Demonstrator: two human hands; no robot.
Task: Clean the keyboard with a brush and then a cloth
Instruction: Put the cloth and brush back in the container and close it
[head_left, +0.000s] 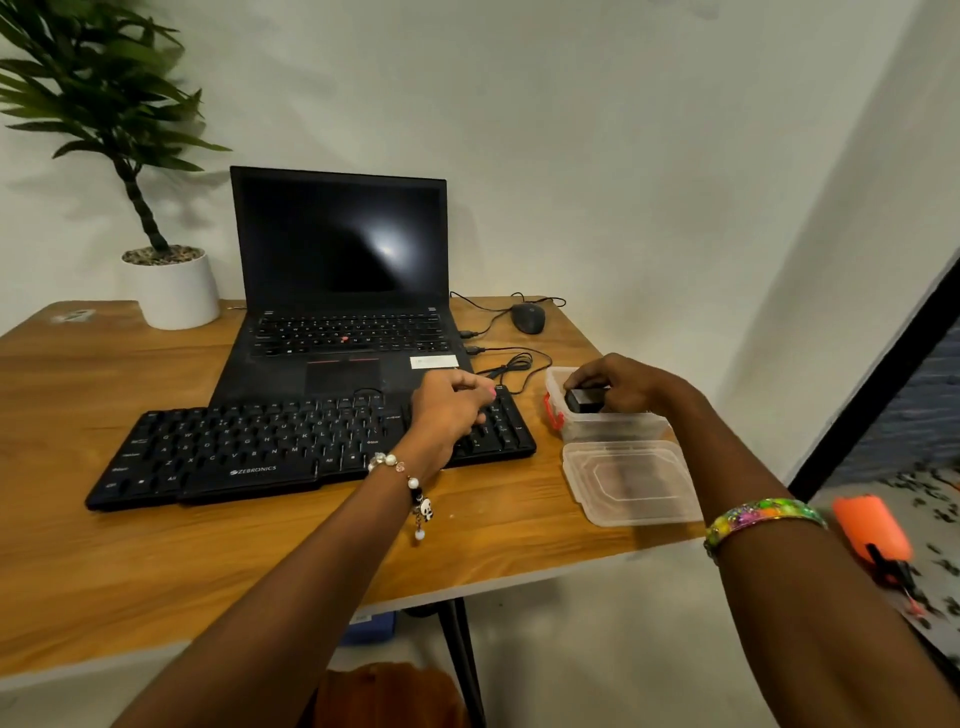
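A black keyboard (260, 447) lies across the wooden table (104, 545), in front of an open laptop. My left hand (449, 410) rests on the keyboard's right end with its fingers curled and nothing in it. My right hand (621, 382) reaches into a clear plastic box (613, 428) beside the keyboard and grips a small black object (582, 401) there. I cannot tell whether that object is the brush. No cloth shows.
The box's clear lid (631, 480) lies on the table near the front right edge. A black laptop (343, 291), a wired mouse (529, 318) with loose cables, and a potted plant (171, 288) stand behind. An orange object (872, 530) is off the table at right.
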